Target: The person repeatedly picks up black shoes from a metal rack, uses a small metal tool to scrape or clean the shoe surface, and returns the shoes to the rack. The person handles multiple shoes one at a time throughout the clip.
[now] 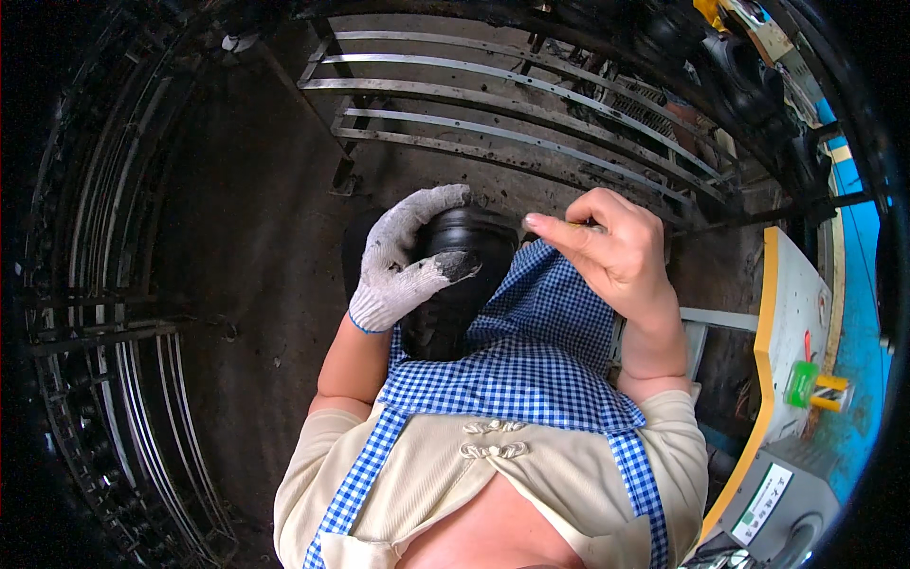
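Observation:
My left hand [408, 251], in a whitish knitted glove with dark-stained fingertips, grips a black shoe [471, 235]. Its fingers and thumb wrap the smooth rounded end that faces away from me. The rest of the shoe runs back toward my lap, against the blue checked apron [531, 356]. Bare and closed in a pinch, my right hand [611, 247] is held just right of the shoe, with the fingertips close to its side. A thin sliver of something shows between those fingers, too small to name.
Ahead stands a low metal rack [455, 95] with several bars. More racks [171, 417] line the left side. At right is a white panel with a yellow edge [770, 294], then a blue surface [858, 417], a green-and-yellow roll [817, 387] and a grey machine box [782, 498].

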{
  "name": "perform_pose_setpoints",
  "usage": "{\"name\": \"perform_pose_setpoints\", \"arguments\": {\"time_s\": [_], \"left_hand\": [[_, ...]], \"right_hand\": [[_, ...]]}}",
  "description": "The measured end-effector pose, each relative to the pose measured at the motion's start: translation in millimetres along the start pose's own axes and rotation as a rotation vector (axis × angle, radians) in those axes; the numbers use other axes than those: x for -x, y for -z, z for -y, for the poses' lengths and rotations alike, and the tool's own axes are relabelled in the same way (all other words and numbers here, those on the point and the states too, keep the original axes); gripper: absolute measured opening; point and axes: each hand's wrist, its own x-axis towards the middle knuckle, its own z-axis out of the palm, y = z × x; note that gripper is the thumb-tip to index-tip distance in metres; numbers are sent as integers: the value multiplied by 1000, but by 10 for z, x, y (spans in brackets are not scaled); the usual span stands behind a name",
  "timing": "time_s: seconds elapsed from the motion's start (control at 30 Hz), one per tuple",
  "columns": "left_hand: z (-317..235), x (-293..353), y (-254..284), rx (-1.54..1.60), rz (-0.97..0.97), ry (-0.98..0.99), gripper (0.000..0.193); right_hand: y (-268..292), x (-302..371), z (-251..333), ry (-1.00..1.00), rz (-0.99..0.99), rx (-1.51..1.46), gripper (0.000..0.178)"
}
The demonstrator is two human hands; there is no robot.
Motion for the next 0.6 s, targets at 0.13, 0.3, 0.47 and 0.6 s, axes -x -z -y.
{"name": "perform_pose_setpoints", "arguments": {"time_s": [0.13, 0.3, 0.47, 0.6], "left_hand": [[9, 3, 65, 7, -22, -31, 68], [132, -68, 305, 58, -214, -179, 57], [419, -292, 669, 738, -519, -156, 60], [764, -386, 962, 865, -700, -54, 66]], "right_hand": [[-85, 141, -104, -105, -43, -125, 30], [-382, 421, -261, -209, -65, -287, 35], [-871, 950, -341, -533, 18, -332, 53], [-1033, 1037, -218, -444, -30, -447, 74]]}}
